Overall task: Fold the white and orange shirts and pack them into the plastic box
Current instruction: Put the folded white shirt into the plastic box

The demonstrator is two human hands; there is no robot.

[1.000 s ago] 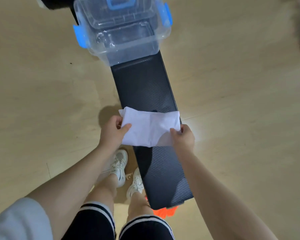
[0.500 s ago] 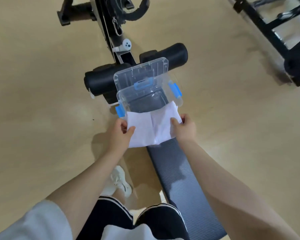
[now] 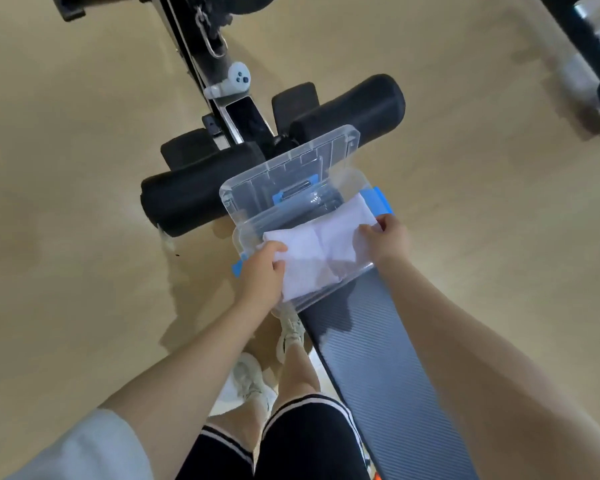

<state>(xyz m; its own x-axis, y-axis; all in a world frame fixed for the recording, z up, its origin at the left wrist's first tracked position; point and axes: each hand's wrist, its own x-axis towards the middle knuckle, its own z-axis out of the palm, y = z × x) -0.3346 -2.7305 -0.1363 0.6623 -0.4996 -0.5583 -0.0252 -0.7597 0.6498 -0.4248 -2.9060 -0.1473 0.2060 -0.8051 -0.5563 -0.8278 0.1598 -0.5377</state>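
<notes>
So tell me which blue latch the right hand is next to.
The far-right blue latch, just beyond the right hand on the plastic box; the other latch sits by the left hand.

Seen from one head-worn wide-angle view, looking steeply down and forward along the bench (image 3: 378, 368) to the floor (image 3: 84, 168); close enough that forearms and legs fill the lower frame

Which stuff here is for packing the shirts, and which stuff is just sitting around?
For the job: white shirt, held by the left hand and right hand; plastic box with its open lid.

Just around: the bench pad under the box, black foam rollers, white controller.
</notes>
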